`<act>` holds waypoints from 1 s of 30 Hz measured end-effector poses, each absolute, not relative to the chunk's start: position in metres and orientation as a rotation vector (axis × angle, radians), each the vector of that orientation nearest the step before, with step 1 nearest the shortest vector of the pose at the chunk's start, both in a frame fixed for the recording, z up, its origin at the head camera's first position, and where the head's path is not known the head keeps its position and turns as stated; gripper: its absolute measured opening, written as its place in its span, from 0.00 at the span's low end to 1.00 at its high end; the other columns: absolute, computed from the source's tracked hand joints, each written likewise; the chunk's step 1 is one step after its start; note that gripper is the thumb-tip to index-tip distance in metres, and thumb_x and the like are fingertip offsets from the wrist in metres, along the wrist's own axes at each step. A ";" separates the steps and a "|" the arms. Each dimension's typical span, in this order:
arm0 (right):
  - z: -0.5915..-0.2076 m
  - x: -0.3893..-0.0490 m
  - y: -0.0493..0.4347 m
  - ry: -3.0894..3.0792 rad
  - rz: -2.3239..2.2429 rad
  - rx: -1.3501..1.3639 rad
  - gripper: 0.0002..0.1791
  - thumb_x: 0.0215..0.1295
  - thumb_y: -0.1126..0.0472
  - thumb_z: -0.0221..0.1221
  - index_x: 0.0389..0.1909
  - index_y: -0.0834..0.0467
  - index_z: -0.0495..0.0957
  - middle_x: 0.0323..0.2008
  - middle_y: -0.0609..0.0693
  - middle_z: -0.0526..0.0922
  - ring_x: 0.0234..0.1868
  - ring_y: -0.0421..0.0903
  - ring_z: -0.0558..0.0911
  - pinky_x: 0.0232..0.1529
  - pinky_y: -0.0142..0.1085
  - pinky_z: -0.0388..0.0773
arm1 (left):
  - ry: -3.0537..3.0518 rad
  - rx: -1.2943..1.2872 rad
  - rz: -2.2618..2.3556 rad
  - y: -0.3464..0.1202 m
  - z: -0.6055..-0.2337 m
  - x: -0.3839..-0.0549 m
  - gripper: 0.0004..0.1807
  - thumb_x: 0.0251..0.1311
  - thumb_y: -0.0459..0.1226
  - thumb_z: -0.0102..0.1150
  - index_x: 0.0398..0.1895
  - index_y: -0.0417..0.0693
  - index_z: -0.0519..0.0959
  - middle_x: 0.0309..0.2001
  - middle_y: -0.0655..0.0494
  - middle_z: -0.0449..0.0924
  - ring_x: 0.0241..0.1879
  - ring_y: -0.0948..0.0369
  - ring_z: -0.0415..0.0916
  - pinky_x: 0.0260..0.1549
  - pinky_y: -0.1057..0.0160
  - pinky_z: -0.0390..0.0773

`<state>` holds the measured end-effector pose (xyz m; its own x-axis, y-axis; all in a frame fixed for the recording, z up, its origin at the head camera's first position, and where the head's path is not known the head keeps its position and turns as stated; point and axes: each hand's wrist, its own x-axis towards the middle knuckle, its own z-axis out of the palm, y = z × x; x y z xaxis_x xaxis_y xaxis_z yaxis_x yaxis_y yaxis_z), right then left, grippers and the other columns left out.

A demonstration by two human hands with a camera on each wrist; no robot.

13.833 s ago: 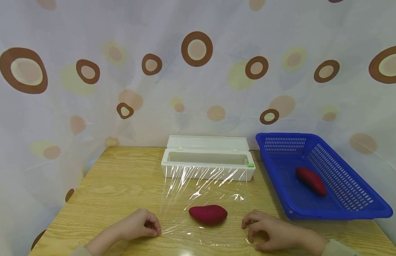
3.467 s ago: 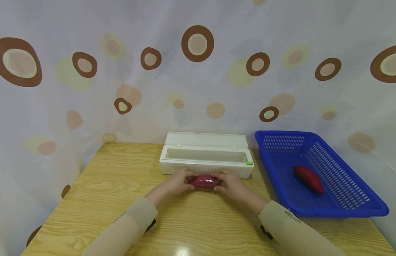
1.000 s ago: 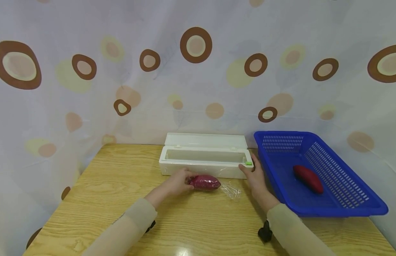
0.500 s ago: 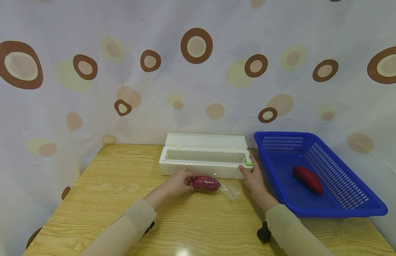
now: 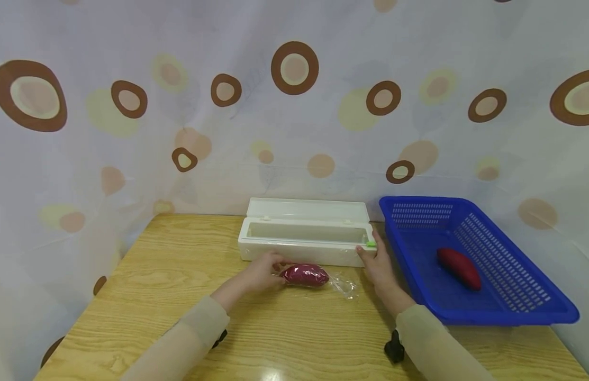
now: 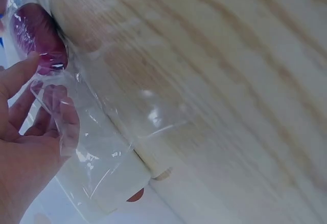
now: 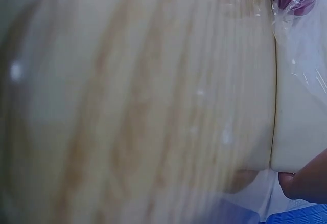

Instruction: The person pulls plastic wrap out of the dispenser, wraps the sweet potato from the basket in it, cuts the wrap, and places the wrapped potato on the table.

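Note:
A purple-red sweet potato (image 5: 305,275) wrapped in clear cling film lies on the table, just in front of the white film dispenser box (image 5: 299,254). Loose film (image 5: 344,287) trails from its right end. My left hand (image 5: 256,276) is at the sweet potato's left end. In the left wrist view its thumb and fingers are spread apart, with clear film (image 6: 97,147) draped over the fingers. My right hand (image 5: 381,270) grips the box's right end, thumb on the front face by the green slider (image 5: 371,244), fingers around the side.
The box's lid (image 5: 308,210) stands raised against the patterned backdrop. To the right, close to my right hand, is a blue plastic basket (image 5: 489,317) with another red sweet potato (image 5: 459,269) inside. Bare wood tabletop (image 5: 284,338) stretches in front.
Earlier a flat film sheet lay under the sweet potato; it is now wrapped. My right hand has left the sweet potato for the box. My left hand has just loosened and shifted slightly left.

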<state>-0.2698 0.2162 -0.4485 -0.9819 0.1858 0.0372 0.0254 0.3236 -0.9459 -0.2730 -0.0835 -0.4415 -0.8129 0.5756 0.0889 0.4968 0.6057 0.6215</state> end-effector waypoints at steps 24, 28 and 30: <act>-0.449 -0.275 0.225 -2.496 1.715 -0.174 0.41 0.70 0.57 0.53 0.75 0.52 0.39 0.73 0.63 0.44 0.73 0.59 0.45 0.71 0.52 0.43 | 2.769 1.012 1.058 -0.038 -0.391 -0.298 0.26 0.57 0.35 0.63 0.60 0.42 0.72 0.52 0.44 0.76 0.51 0.51 0.74 0.53 0.55 0.73; -0.447 -0.273 0.223 -2.472 1.744 -0.182 0.41 0.69 0.58 0.54 0.75 0.52 0.39 0.73 0.63 0.44 0.73 0.60 0.46 0.71 0.52 0.44 | 2.775 1.071 1.089 -0.022 -0.387 -0.304 0.26 0.57 0.36 0.64 0.60 0.43 0.72 0.51 0.47 0.76 0.53 0.50 0.72 0.55 0.53 0.71; -0.447 -0.272 0.222 -2.464 1.759 -0.186 0.42 0.69 0.58 0.54 0.75 0.52 0.39 0.73 0.63 0.44 0.73 0.60 0.46 0.71 0.52 0.45 | 2.774 1.100 1.106 -0.015 -0.386 -0.306 0.26 0.57 0.37 0.65 0.60 0.43 0.73 0.52 0.48 0.76 0.54 0.51 0.72 0.56 0.53 0.71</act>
<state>-0.2716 0.2219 -0.4466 -0.9866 0.1623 0.0168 0.0368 0.3215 -0.9462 -0.3059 -0.0150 -0.3864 -0.7604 0.5878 0.2761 0.6165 0.5197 0.5915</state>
